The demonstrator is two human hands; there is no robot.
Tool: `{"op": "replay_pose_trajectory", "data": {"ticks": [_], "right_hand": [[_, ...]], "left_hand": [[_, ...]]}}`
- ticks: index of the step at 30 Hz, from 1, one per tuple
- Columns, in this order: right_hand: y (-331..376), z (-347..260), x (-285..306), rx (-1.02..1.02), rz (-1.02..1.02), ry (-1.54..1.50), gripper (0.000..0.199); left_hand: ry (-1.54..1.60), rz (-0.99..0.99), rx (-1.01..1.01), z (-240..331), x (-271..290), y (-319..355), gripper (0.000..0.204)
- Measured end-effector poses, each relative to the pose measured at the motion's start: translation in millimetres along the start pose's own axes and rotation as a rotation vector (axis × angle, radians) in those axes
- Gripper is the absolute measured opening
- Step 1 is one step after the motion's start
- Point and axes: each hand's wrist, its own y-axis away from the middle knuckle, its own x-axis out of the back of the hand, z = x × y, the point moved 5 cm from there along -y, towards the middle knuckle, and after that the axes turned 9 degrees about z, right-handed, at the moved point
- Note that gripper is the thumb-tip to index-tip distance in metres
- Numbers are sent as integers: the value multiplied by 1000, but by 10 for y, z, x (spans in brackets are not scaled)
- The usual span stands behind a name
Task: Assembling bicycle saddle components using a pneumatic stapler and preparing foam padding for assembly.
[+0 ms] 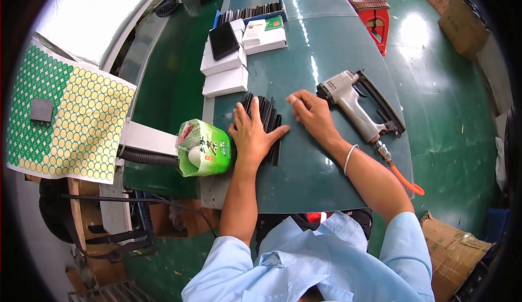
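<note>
I have the left hand (251, 133) palm-down mid-frame, fingers spread wide over a loose bundle of slim black strips (269, 118) on the glossy green desk (310, 185). I read the wide spread as a way to keep the strips together, since they could slide on that smooth top. Right hand (315, 118) is just right of the bundle, fingers curled narrow; can't tell if it pinches anything.

Silver-and-black pneumatic gun (354, 105) lies on its side right of centre, grip toward lower right, probably so it's in right-hand reach and the orange air hose (408, 181) runs off the desk edge. White cardboard boxes (225, 81) sit upper centre, black flat tablet-like slab (223, 40) on top, likely parked there to free work space. Bright green printed container (219, 151) is just left of the left hand.
</note>
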Motion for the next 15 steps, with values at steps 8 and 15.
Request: {"op": "replay_pose_trajectory", "data": {"ticks": [8,15], "right_hand": [[-15,-26,-7,10,-1,15,23],[-7,-23,-18,2,-2,31,23]], "left_hand": [[-11,35,-68,-57,-57,-15,78],[7,110,-99,-81,-20,-12,65]]}}
